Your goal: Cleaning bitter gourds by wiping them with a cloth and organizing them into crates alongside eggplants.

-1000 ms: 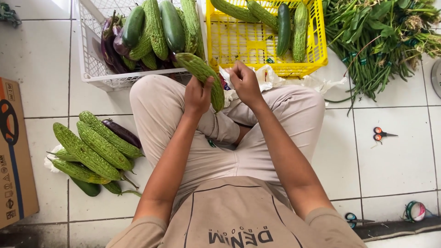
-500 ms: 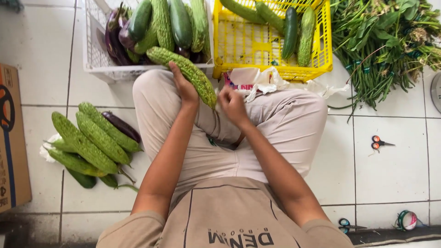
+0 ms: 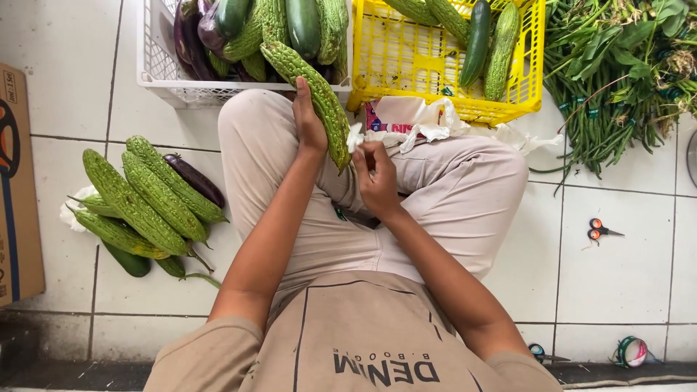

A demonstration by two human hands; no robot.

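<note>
The left hand (image 3: 308, 120) gripped a long bitter gourd (image 3: 308, 91) around its middle, fingers curled behind it, holding it slanted over the person's knees just in front of the crates. The right hand (image 3: 376, 178) was pinched shut on a bit of white paper (image 3: 355, 136) at the gourd's lower tip.

The white crate (image 3: 163, 69) held purple eggplants against its left wall, with more bitter gourds and smooth dark green cucumbers heaped beside them. Touching it on the right, the yellow crate (image 3: 406, 54) held several bitter gourds and one cucumber (image 3: 476, 42), much of its floor bare. Crumpled white wrappers (image 3: 425, 120) lay against the yellow crate's near wall.

On the tiles to the person's left lay a loose pile of bitter gourds (image 3: 145, 192) with an eggplant. A bundle of long beans (image 3: 617, 80) lay right of the yellow crate, with small scissors (image 3: 599, 230) nearer on the floor.
</note>
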